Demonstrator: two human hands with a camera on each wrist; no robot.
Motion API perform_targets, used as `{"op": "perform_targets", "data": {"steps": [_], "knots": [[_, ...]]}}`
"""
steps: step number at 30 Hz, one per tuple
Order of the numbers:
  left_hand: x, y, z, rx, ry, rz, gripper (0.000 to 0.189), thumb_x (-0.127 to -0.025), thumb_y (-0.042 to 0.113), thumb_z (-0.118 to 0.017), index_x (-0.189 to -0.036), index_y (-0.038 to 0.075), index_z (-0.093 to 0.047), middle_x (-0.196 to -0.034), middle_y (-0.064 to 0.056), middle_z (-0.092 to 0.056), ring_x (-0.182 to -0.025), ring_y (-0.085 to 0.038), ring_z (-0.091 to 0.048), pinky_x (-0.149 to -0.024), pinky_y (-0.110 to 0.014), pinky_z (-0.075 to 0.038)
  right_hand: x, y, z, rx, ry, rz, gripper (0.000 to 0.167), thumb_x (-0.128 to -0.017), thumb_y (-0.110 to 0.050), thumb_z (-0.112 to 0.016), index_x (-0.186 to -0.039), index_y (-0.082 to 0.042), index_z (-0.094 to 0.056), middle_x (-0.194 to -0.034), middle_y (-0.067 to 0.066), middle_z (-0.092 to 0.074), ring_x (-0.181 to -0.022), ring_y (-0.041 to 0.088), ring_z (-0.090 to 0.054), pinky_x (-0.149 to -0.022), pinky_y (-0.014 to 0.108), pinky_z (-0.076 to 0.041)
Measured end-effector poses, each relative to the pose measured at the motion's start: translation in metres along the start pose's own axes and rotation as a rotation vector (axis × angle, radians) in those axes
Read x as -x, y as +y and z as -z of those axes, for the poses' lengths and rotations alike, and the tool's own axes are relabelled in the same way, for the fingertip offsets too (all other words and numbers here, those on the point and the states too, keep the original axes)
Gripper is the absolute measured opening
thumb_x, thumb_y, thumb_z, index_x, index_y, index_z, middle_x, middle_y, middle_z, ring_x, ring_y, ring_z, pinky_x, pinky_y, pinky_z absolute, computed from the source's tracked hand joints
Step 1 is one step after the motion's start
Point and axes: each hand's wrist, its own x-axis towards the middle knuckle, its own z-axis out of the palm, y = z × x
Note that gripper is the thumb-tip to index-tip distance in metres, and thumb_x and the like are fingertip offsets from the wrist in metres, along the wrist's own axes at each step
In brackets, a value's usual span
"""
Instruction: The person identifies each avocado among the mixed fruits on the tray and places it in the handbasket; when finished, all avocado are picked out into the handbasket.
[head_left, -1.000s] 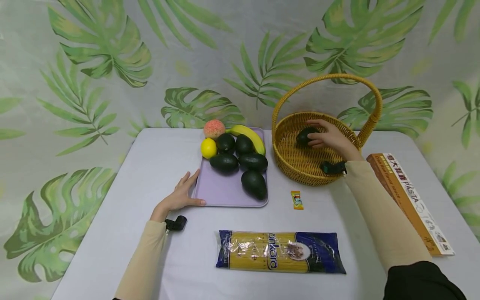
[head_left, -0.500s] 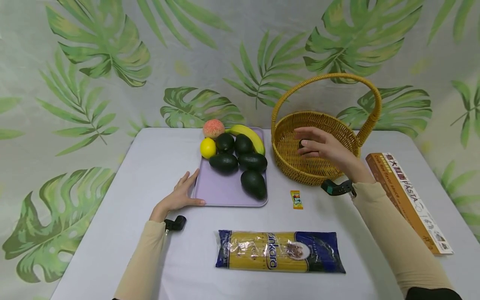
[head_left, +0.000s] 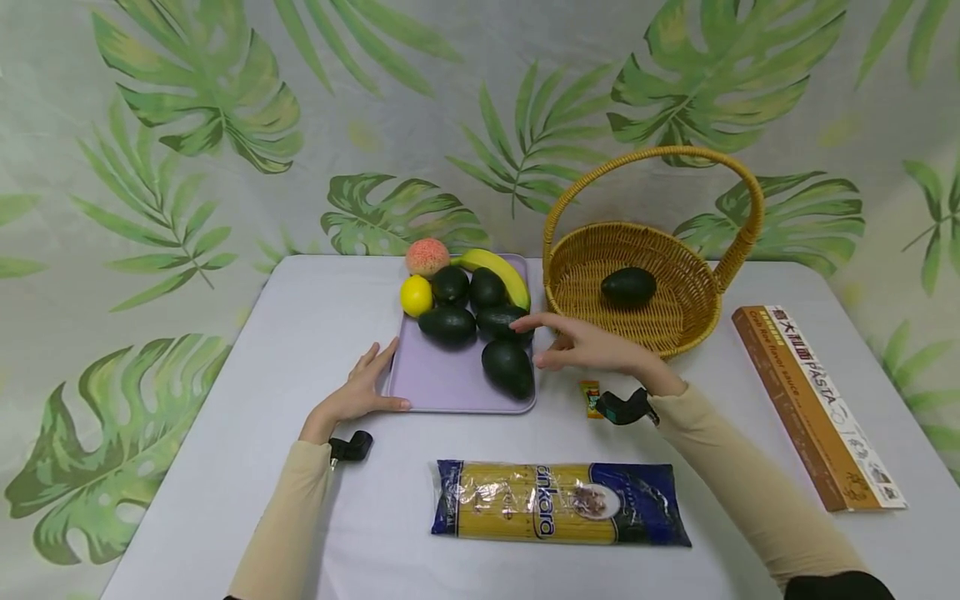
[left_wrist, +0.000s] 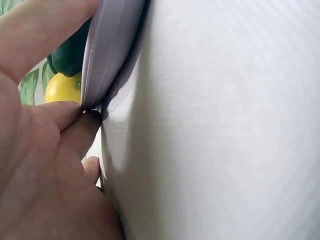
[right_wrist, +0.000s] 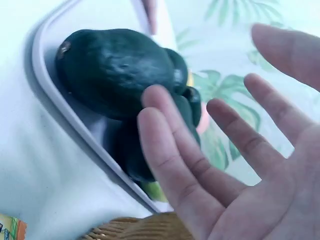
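Observation:
My left hand (head_left: 356,393) rests at the near-left corner of a lilac tray (head_left: 450,392), fingers spread and touching its rim; the left wrist view shows the fingers against the tray's edge (left_wrist: 107,50). On the tray lie several dark green avocados, a banana (head_left: 513,279), a yellow lemon (head_left: 416,297) and a pinkish peach (head_left: 427,257). My right hand (head_left: 592,346) hovers at the tray's right side, fingers apart and holding nothing, beside the nearest avocado (head_left: 507,369). That avocado looms large in the right wrist view. One avocado (head_left: 628,287) lies in the wicker basket (head_left: 600,333).
The basket's tall handle (head_left: 652,154) arches over it at the back right. A small wrapped candy (head_left: 590,398) lies below my right hand, partly covered by the wrist camera. A spaghetti pack (head_left: 562,504) lies in front, and a long pasta box (head_left: 817,408) at the right.
My right hand has let go of the avocado in the basket and moved left and nearer to the tray's right edge. The avocado in the basket is now uncovered. My left hand stays put.

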Motion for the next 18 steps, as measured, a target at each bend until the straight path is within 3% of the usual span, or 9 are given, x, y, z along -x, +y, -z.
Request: {"op": "perform_targets", "data": {"steps": [6,14,18], "knots": [[0.000,0.000,0.000,0.003,-0.004,0.006,0.110,-0.076,0.040,-0.080,-0.155,0.015,-0.008,-0.156,-0.024,0.007,-0.140,-0.047,0.009,-0.101,-0.072,-0.004,-0.017,0.006,-0.015,0.206,-0.049,0.070,0.057,-0.092,-0.016,-0.065,-0.144,-0.009,-0.041,-0.147,0.014,-0.033,-0.122,0.029,-0.047,-0.084,0.035,-0.051],[-0.001,-0.001,-0.001,0.017,-0.003,0.003,0.109,-0.076,0.038,-0.080,-0.155,0.015,-0.008,-0.156,-0.024,0.008,-0.140,-0.046,0.010,-0.102,-0.072,-0.004,-0.036,0.007,-0.035,0.502,-0.039,0.070,0.052,-0.089,-0.022,-0.069,-0.138,-0.017,-0.051,-0.146,0.015,-0.035,-0.115,0.032,-0.052,-0.087,0.044,-0.046],[-0.001,0.000,-0.001,0.016,-0.002,0.005,0.110,-0.076,0.039,-0.080,-0.155,0.015,-0.008,-0.156,-0.023,0.007,-0.140,-0.046,0.010,-0.102,-0.072,-0.004,-0.042,0.009,-0.041,0.537,-0.007,0.063,0.048,-0.087,-0.017,-0.071,-0.133,-0.019,-0.055,-0.145,0.012,-0.037,-0.122,0.035,-0.047,-0.088,0.048,-0.044]]}}
